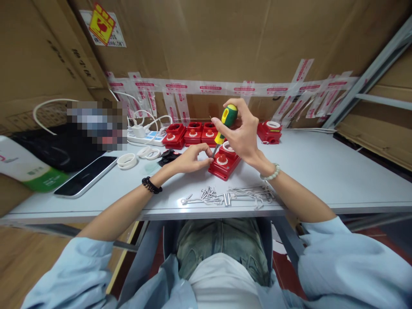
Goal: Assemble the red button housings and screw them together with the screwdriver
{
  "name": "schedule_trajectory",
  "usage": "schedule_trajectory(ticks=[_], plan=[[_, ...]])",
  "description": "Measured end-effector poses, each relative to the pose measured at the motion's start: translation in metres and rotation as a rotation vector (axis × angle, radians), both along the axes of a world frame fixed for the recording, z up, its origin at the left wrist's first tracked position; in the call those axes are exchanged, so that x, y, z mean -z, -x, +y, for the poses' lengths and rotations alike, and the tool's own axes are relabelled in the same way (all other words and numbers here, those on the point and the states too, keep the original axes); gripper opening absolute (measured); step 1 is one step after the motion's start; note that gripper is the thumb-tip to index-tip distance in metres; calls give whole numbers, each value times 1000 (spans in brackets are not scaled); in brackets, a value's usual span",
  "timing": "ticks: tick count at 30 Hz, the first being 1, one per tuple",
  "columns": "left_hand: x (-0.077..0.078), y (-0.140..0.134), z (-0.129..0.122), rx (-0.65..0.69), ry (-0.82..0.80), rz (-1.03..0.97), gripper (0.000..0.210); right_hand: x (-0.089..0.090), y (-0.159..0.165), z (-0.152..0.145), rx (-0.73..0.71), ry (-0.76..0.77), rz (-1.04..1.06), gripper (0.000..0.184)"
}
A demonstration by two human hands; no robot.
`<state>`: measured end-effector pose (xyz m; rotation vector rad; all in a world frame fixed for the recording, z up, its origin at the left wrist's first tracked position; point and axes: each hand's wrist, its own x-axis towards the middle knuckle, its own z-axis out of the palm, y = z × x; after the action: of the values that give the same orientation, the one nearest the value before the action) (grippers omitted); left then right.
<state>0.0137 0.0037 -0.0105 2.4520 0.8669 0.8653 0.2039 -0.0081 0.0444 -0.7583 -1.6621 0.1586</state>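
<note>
My right hand (242,131) is closed round the green and yellow handle of a screwdriver (229,116), which leans with its shaft pointing down. The tip meets the left edge of a red housing (224,166) that has a round red lamp or button and a white ring (229,146) on top. My left hand (195,159) pinches at that same edge, thumb and fingers close to the screwdriver tip. Whatever lies between those fingertips is too small to make out. In front of the housing lie several small screws (208,193) and two metal sleeves (227,199).
Behind my hands stand several similar red housings (193,134), with another red housing (270,132) to the right. White rings (126,161), a black pouch (169,157), a phone (86,176) and a power strip (148,137) lie leftward. Cardboard (206,43) walls the table's back.
</note>
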Motion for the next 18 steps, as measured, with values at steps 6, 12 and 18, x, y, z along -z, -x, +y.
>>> schedule_trajectory(ticks=[6, 12, 18], plan=[[0, 3, 2, 15, 13, -17, 14, 3, 7, 3, 82, -140, -144, 38], [1, 6, 5, 29, 43, -27, 16, 6, 5, 8, 104, -146, -240, 41], [0, 6, 5, 32, 55, -10, 18, -4, -2, 2, -196, 16, -246, 50]])
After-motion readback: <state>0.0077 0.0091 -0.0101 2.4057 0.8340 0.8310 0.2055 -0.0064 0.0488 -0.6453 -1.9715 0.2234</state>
